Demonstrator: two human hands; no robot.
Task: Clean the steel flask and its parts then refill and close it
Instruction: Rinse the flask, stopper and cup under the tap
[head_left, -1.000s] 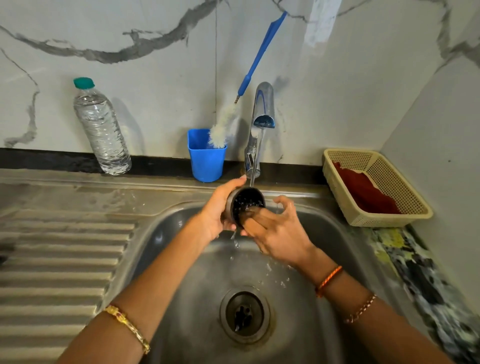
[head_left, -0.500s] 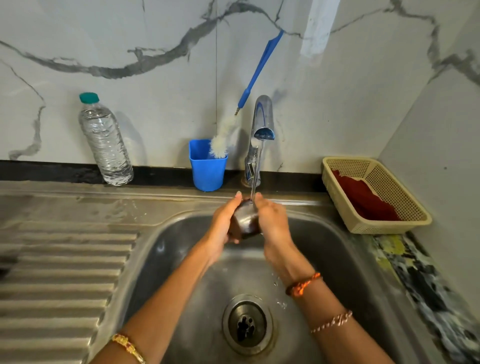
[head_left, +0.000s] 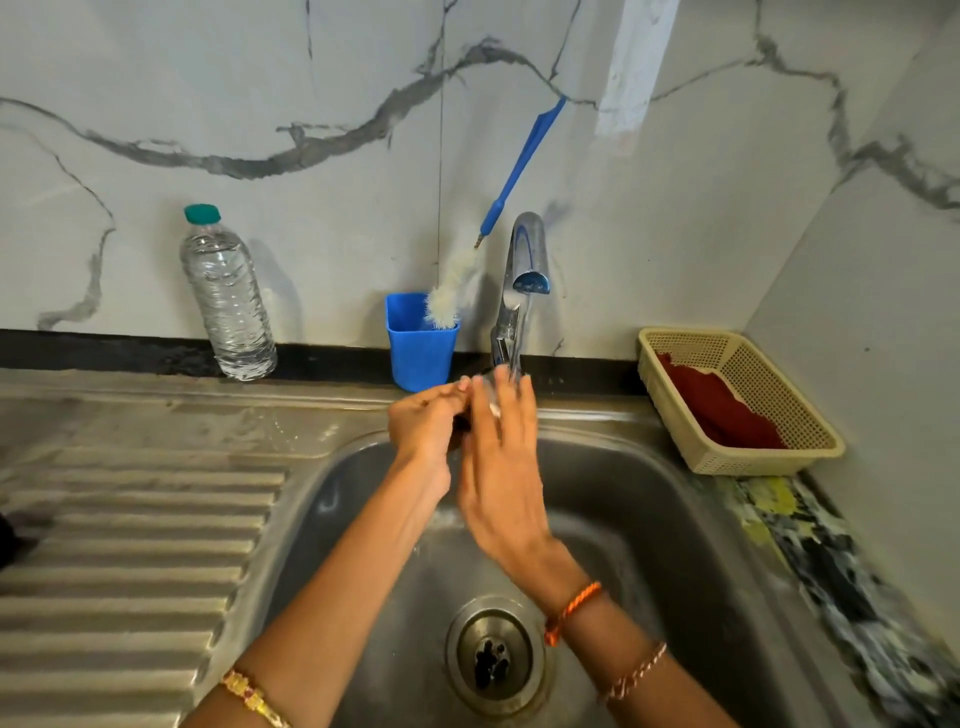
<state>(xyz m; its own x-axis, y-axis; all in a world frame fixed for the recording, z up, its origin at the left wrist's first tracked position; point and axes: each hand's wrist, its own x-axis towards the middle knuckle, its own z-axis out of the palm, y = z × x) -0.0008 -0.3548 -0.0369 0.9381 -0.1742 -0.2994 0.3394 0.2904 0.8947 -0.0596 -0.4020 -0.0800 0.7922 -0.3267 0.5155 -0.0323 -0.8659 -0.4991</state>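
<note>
Both my hands meet under the running tap (head_left: 525, 270), above the steel sink (head_left: 649, 499). My left hand (head_left: 423, 426) curls round the flask cap (head_left: 464, 420), a small dark steel cup. Only a dark sliver of it shows between my palms. My right hand (head_left: 501, 467) lies flat against the cap's other side, fingers straight and pointing up into the thin water stream (head_left: 514, 358). The flask body is not in view.
A clear water bottle (head_left: 228, 301) stands at the back left. A blue cup (head_left: 421, 340) holds a blue-handled bottle brush (head_left: 519, 166) beside the tap. A beige basket (head_left: 737, 400) with a red cloth (head_left: 722, 410) sits right. The ribbed drainboard (head_left: 130, 545) lies left, the drain (head_left: 493, 660) below.
The cap's open inside faced me, then its steel outside. My right hand has now straightened and flattened over it, hiding almost all of it.
</note>
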